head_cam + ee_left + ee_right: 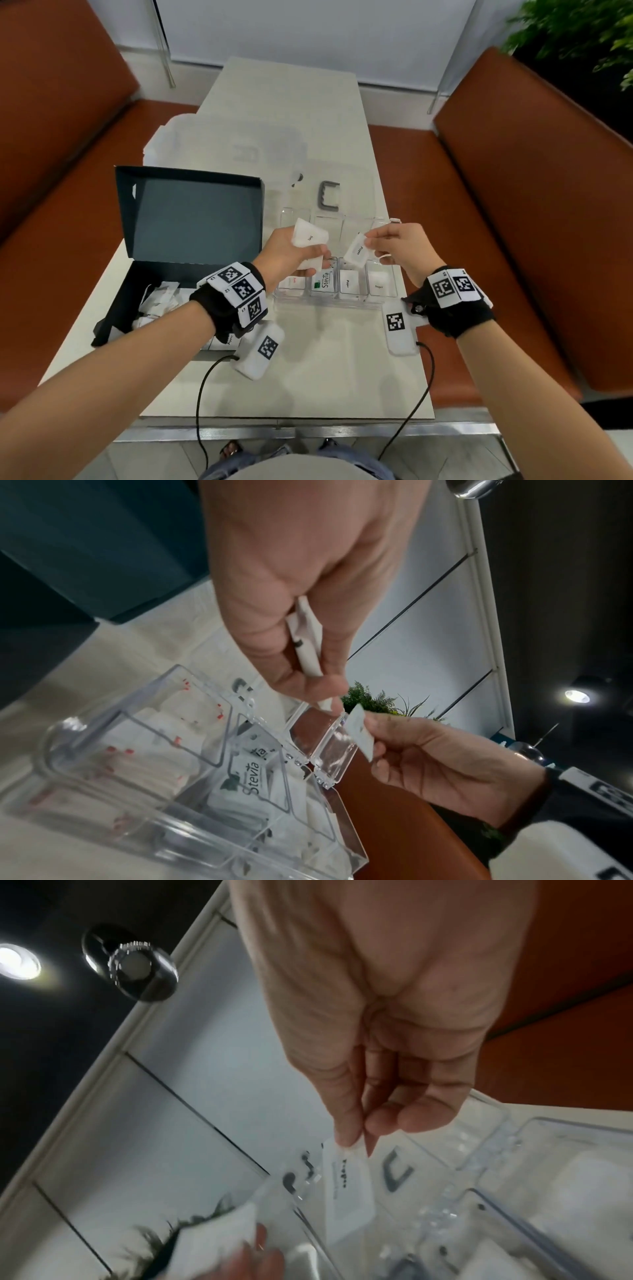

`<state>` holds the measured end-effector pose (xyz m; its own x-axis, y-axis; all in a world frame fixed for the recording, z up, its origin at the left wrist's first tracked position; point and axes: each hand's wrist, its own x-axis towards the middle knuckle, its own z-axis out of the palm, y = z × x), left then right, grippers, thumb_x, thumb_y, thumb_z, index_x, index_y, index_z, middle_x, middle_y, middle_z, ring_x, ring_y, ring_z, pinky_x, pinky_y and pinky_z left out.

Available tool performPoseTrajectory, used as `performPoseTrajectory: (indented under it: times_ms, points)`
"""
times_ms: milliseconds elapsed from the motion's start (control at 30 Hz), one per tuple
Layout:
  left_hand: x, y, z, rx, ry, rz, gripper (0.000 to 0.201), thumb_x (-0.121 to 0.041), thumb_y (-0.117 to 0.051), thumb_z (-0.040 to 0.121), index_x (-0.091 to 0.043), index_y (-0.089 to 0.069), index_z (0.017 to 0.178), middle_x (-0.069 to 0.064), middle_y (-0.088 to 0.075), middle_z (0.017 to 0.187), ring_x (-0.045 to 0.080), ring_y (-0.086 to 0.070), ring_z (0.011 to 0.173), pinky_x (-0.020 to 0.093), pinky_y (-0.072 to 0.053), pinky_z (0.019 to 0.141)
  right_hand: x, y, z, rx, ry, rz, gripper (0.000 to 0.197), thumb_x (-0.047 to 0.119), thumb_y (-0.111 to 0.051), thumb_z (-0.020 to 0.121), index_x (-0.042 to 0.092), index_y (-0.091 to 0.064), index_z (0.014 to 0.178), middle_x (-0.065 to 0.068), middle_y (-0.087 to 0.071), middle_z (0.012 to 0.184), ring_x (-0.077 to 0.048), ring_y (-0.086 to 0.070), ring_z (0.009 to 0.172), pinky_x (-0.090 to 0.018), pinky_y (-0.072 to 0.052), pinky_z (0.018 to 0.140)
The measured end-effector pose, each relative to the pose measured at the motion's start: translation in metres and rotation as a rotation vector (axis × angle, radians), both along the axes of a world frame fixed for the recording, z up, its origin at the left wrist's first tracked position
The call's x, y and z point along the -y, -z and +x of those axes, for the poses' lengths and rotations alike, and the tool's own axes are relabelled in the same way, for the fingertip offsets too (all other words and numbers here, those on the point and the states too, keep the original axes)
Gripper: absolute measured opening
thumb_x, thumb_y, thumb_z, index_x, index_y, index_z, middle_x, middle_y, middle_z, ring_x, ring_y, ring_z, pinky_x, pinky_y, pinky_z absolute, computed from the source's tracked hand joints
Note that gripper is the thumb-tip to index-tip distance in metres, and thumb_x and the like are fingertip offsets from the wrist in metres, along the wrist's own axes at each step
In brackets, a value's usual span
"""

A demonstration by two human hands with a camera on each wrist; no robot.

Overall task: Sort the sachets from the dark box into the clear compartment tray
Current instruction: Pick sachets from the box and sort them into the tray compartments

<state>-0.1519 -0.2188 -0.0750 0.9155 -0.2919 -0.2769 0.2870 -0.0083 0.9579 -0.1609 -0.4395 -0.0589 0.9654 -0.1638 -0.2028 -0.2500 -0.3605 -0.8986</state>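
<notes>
The dark box (123,294) lies open at the table's left, with several white sachets (159,298) in its base. The clear compartment tray (337,298) stands to its right, holding sorted sachets, one labelled Stevia (323,281). My left hand (291,257) grips a small bunch of white sachets (310,236) above the tray's left side; the bunch of sachets (308,642) shows edge-on in the left wrist view. My right hand (387,243) pinches one pepper sachet (358,253) by its top edge over the tray's middle. The same pepper sachet (349,1185) hangs from my thumb and finger.
The tray's clear lid (322,198) with a grey handle (329,198) lies open behind it. A white plastic container (219,144) sits further back. Brown bench seats (513,205) flank the pale table (335,370). A green plant (579,31) stands at the far right.
</notes>
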Motion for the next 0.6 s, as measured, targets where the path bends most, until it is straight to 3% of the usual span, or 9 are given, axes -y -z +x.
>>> performPoseTrajectory:
  times_ms: [133,233,467,600]
  points:
    - [0.002,0.001,0.001,-0.027,-0.016,-0.02,0.02,-0.012,-0.07,0.087,-0.014,-0.062,0.106,0.007,-0.076,0.093,0.021,-0.074,0.085,0.025,-0.058,0.058,-0.004,0.023,0.003,-0.027,-0.037,-0.306,0.005,0.011,-0.073,0.081,0.015,-0.072,0.082,-0.001,-0.07,0.082,-0.006,-0.059,0.066,-0.014,-0.046,0.058]
    - [0.0,0.001,0.0,-0.031,-0.014,-0.023,0.021,-0.013,-0.07,0.087,-0.014,-0.062,0.107,0.007,-0.076,0.093,0.02,-0.074,0.085,0.025,-0.057,0.057,-0.013,0.036,0.002,-0.05,-0.102,-0.395,0.003,0.011,-0.073,0.082,0.013,-0.072,0.084,-0.003,-0.069,0.083,-0.008,-0.059,0.072,-0.012,-0.043,0.058]
    - [-0.006,-0.002,-0.006,-0.071,-0.051,-0.04,0.023,-0.009,-0.068,0.088,-0.01,-0.061,0.11,0.012,-0.074,0.096,0.022,-0.074,0.085,0.021,-0.051,0.05,-0.026,0.05,0.004,-0.066,-0.198,-0.569,0.004,0.007,-0.07,0.082,0.009,-0.073,0.084,-0.01,-0.071,0.09,-0.02,-0.064,0.083,-0.028,-0.051,0.08]
    - [-0.009,-0.004,-0.008,-0.089,-0.071,-0.04,0.029,-0.012,-0.068,0.089,-0.006,-0.06,0.117,0.013,-0.074,0.098,0.02,-0.074,0.081,0.021,-0.051,0.05,-0.028,0.058,0.004,-0.056,-0.185,-0.676,0.004,0.009,-0.07,0.083,0.012,-0.073,0.084,-0.009,-0.065,0.096,-0.023,-0.063,0.083,-0.032,-0.052,0.08]
